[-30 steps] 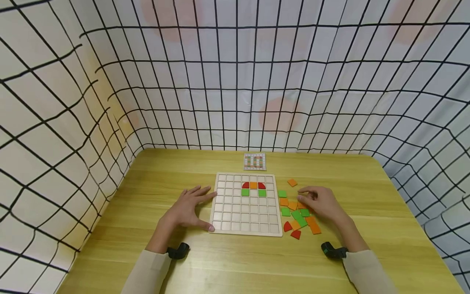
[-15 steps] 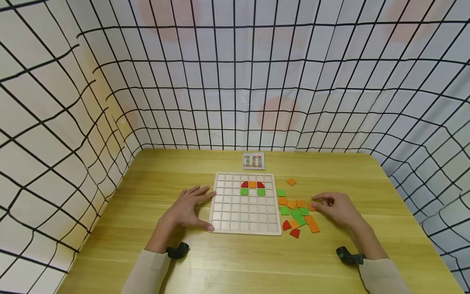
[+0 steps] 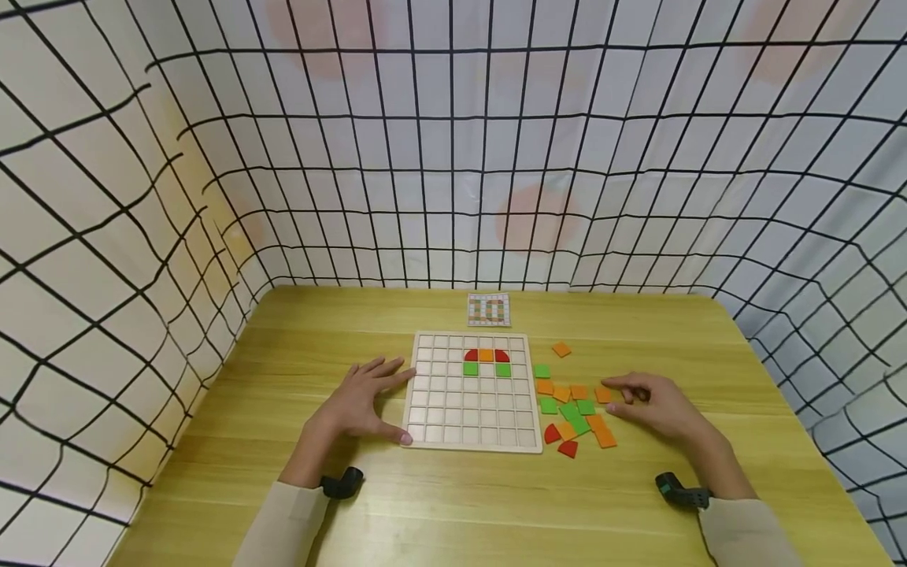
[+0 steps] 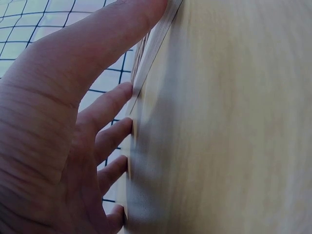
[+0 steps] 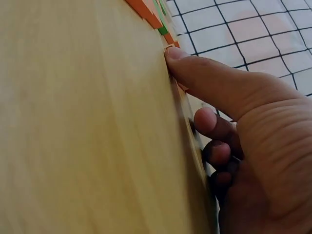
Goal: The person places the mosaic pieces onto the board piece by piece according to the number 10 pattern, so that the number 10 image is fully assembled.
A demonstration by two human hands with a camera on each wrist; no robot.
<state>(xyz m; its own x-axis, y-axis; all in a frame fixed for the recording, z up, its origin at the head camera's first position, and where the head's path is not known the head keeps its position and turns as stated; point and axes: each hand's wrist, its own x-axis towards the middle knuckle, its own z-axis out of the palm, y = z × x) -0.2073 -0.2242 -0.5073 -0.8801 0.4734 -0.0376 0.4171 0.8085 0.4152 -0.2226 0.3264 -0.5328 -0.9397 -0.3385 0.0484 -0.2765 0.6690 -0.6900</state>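
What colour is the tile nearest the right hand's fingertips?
The tile is orange; the head view shows it best.

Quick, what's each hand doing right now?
Left hand: open, touching the grid board.
Right hand: at an orange square; can't tell whether it's gripping.

Red quarter-round tiles (image 3: 472,356) flank an orange square tile (image 3: 486,355) at 9 and 3 o'clock, green square tiles (image 3: 503,370) at 6 o'clock beneath the reds, on a pale, grid-lined square wooden board (image 3: 446,417). At the board's 3 o'clock, loose flat pieces (image 3: 605,436) repeat those colours (orange is commonest). A small white card (image 3: 489,310) at 12 o'clock bears an orange-and-green grid pattern. Beige sleeves (image 3: 283,524) at 7 and 5 o'clock offset a yellow wood-grained table (image 3: 397,512) and black-checked white cloth backdrop (image 3: 468,142).
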